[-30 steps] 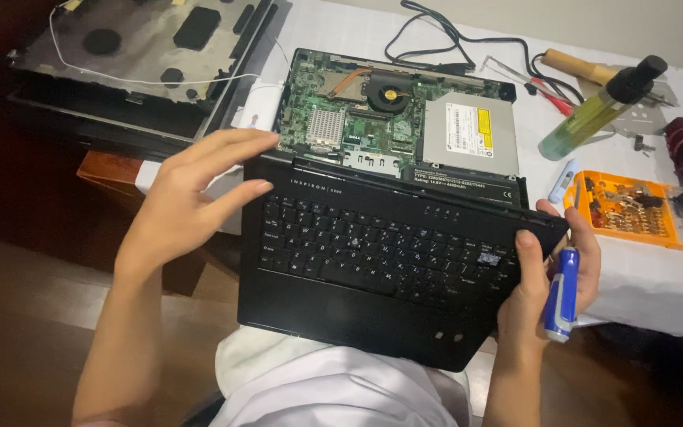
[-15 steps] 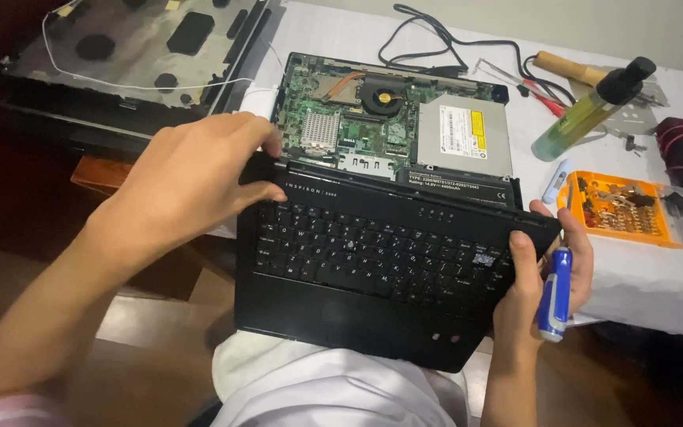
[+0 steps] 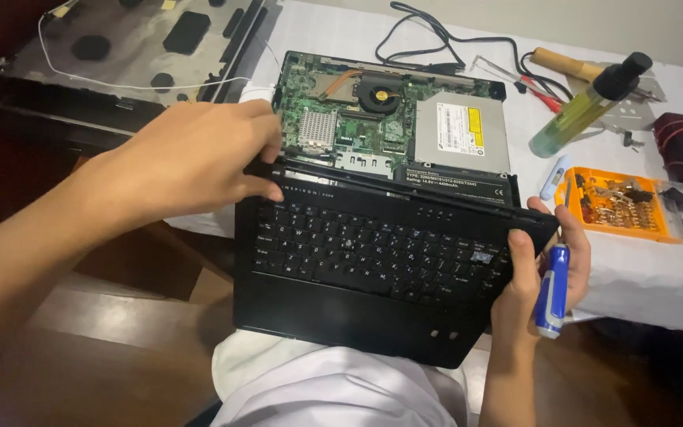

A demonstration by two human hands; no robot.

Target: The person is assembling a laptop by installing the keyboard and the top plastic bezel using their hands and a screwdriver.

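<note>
Keyboard panel [image 3: 373, 269], a black laptop top cover with keys and palm rest, lies tilted over the near part of the opened laptop base [image 3: 389, 126], its near edge hanging past the table [image 3: 642, 269] above the person's lap. The left hand [image 3: 191, 158] has its grip clamped on the panel's far left corner, thumb on the key side and fingers curled over the far edge. The right hand [image 3: 539, 269] pinches the panel's right corner between thumb and fingers, and the same hand also holds a blue-handled screwdriver [image 3: 552, 291] against the palm, pointing down. Beyond the panel the base shows a green circuit board, a round fan [image 3: 379, 95] and a silver optical drive [image 3: 460, 130]. To the right on the white cloth sit an orange tray of small parts [image 3: 618, 207], a tilted greenish bottle with a black cap [image 3: 586, 107] and black cables [image 3: 428, 39]. A detached grey lid panel [image 3: 136, 39] lies at far left; whether it rests on the same table is hard to tell.
</note>
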